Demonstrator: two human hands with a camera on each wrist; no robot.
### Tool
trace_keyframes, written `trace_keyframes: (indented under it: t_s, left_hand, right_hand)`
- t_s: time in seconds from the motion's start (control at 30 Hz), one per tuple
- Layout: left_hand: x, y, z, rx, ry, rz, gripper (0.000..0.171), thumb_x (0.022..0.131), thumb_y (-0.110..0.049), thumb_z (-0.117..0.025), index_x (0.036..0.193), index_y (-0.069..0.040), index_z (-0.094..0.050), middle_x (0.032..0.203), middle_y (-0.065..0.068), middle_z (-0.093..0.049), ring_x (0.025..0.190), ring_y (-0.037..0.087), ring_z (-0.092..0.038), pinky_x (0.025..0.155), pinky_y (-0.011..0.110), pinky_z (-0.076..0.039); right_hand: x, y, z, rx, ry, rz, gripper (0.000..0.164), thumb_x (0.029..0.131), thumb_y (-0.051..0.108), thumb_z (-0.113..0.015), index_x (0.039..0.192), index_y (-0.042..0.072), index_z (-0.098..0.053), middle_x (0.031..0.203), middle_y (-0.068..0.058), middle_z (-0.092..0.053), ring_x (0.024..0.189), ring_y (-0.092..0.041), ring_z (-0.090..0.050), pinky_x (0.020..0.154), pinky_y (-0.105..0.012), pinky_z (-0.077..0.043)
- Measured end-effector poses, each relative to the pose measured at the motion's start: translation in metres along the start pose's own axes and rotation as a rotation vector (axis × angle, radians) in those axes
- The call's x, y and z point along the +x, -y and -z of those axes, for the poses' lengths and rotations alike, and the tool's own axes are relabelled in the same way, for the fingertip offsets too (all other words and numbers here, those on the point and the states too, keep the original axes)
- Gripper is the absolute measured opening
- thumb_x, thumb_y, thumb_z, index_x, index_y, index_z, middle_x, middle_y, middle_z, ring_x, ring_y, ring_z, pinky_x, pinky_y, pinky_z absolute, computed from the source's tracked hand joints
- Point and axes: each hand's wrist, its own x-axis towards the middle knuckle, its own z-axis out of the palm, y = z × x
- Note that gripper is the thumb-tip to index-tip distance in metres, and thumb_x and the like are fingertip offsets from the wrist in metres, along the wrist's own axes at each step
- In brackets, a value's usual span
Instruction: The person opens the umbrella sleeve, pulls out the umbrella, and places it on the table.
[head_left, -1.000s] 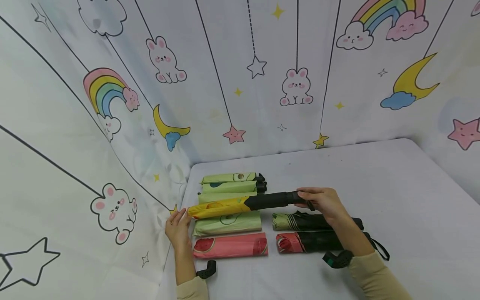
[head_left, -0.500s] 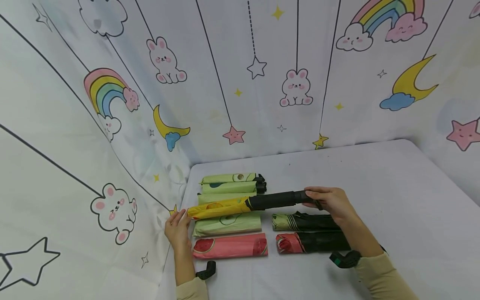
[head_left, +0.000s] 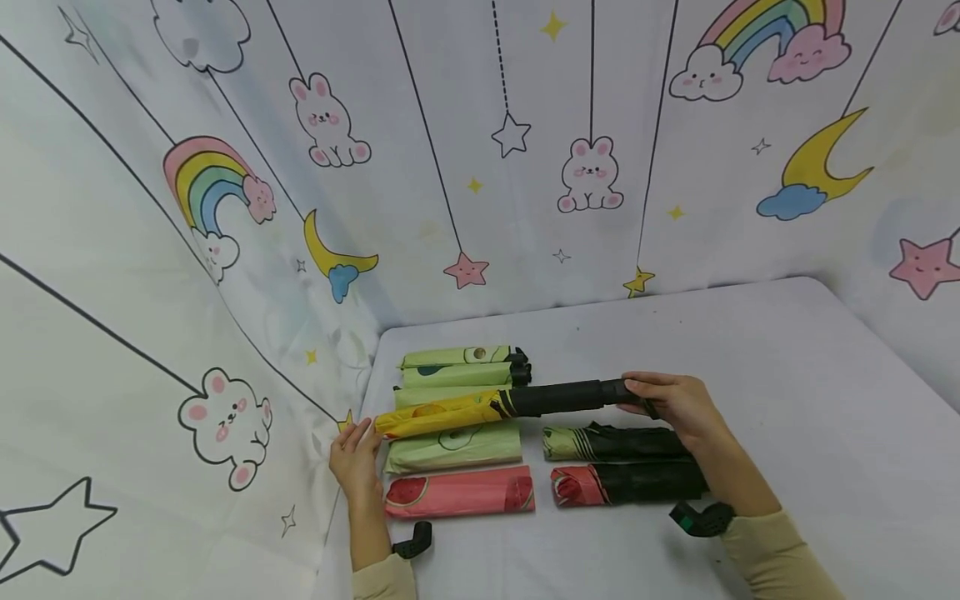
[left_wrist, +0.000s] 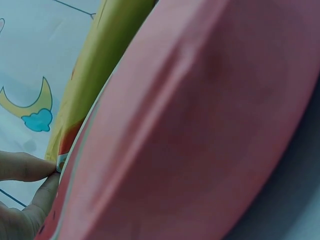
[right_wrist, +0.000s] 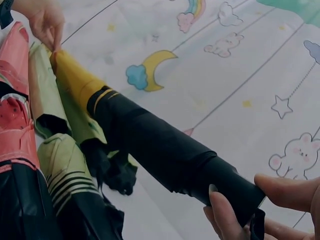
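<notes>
A folded black umbrella [head_left: 558,398] sits partly inside a yellow umbrella sleeve [head_left: 442,414], held slanting above the table. My left hand [head_left: 356,458] pinches the sleeve's closed left end between thumb and fingertips. At the other end, my right hand [head_left: 678,408] grips the black handle end, its wrist strap dangling. The right wrist view shows yellow stripes on the black fabric at the sleeve's mouth. In the left wrist view, a pink watermelon-print sleeve [left_wrist: 190,125] fills most of the frame and hides part of the yellow sleeve [left_wrist: 95,75].
Below the yellow sleeve lie a green avocado-print sleeve [head_left: 457,450] and the pink sleeve [head_left: 459,493]. To their right rest a green-and-black folded umbrella [head_left: 615,443] and a red-and-black one [head_left: 645,483]. Several green-covered umbrellas [head_left: 457,375] line the back left of the white table [head_left: 735,350].
My right hand has moved right, drawing the black umbrella further out of the yellow sleeve, so more black fabric shows. The left hand stays in place, pinching the sleeve's end.
</notes>
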Motion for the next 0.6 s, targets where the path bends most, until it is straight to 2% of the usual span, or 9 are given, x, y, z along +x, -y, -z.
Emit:
trace_keyframes:
  t_s: [0.1, 0.23, 0.4, 0.6]
  left_hand:
    - [0.000, 0.000, 0.000, -0.004, -0.004, -0.001, 0.065, 0.091, 0.015, -0.067, 0.150, 0.008, -0.039, 0.141, 0.029, -0.059, 0.106, 0.011, -0.073, 0.084, 0.021, -0.059]
    - [0.001, 0.001, 0.000, -0.001, -0.009, -0.004, 0.065, 0.092, 0.014, -0.067, 0.150, 0.008, -0.039, 0.141, 0.029, -0.059, 0.105, 0.011, -0.073, 0.083, 0.020, -0.059]
    - [0.001, 0.002, 0.000, 0.002, -0.012, -0.004, 0.065, 0.092, 0.014, -0.067, 0.150, 0.008, -0.039, 0.141, 0.029, -0.059, 0.104, 0.010, -0.073, 0.083, 0.020, -0.059]
    - [0.000, 0.002, 0.000, 0.003, -0.032, 0.007, 0.064, 0.091, 0.015, -0.067, 0.149, 0.007, -0.041, 0.141, 0.028, -0.060, 0.106, 0.011, -0.073, 0.082, 0.020, -0.059]
  right_hand:
    - [-0.001, 0.001, 0.004, 0.002, 0.003, 0.001, 0.049, 0.094, 0.014, -0.080, 0.133, -0.012, -0.064, 0.123, -0.005, -0.063, 0.100, -0.016, -0.074, 0.093, -0.033, -0.059]
    - [-0.003, 0.002, 0.009, 0.018, 0.006, 0.006, 0.042, 0.095, 0.012, -0.079, 0.129, -0.008, -0.069, 0.122, -0.002, -0.065, 0.101, -0.015, -0.073, 0.093, -0.033, -0.059]
    - [-0.005, 0.004, 0.014, 0.056, 0.003, 0.007, 0.029, 0.095, 0.008, -0.078, 0.122, -0.003, -0.075, 0.123, -0.002, -0.062, 0.101, -0.016, -0.073, 0.092, -0.036, -0.060]
    - [-0.007, 0.003, 0.022, 0.082, 0.005, -0.011, 0.027, 0.094, 0.007, -0.078, 0.120, 0.000, -0.077, 0.123, -0.001, -0.061, 0.101, -0.015, -0.073, 0.093, -0.037, -0.060]
